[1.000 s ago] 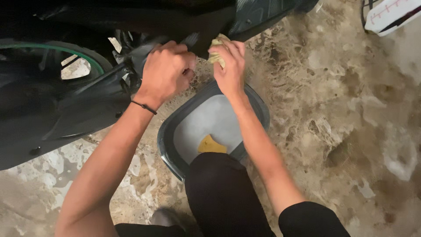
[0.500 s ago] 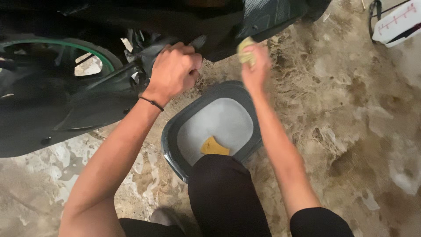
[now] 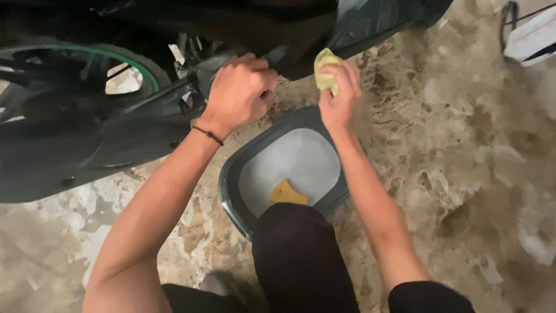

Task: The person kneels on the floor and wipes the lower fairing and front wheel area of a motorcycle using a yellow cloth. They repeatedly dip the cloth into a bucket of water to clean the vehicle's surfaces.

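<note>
Under the dark body of a motorcycle (image 3: 87,133), low near the floor, both hands work at the underside parts. Left hand (image 3: 240,93) is closed in a fist-like grip on a dark part of the bike, approx. at the footpeg area; what exactly it holds is hidden by the fingers, so I cannot tell more. On the left wrist sits a thin black bracelet (image 3: 208,135). Right hand (image 3: 340,95) has its grip closed on a yellow-green cloth (image 3: 325,68), bunched up, w/ the fingers wrapped over it; the cloth is pressed up to the lower edge of the black fairing (image 3: 370,29), touching it or just beside, the blur does not let me decide. Directly below the hands stands a grey plastic basin (image 3: 231,185) on the mottled stone floor (image 3: 463,174), w/ pale cloudy water inside and a yellow sponge-like piece (image 3: 288,193) lying at its near side. The person's knee in black trousers (image 3: 301,255) covers the near rim of the basin. At left, the wheel w/ a green rim stripe (image 3: 130,61) shows behind the bodywork. At top right, a white object (image 3: 536,40) is partly in view.
</note>
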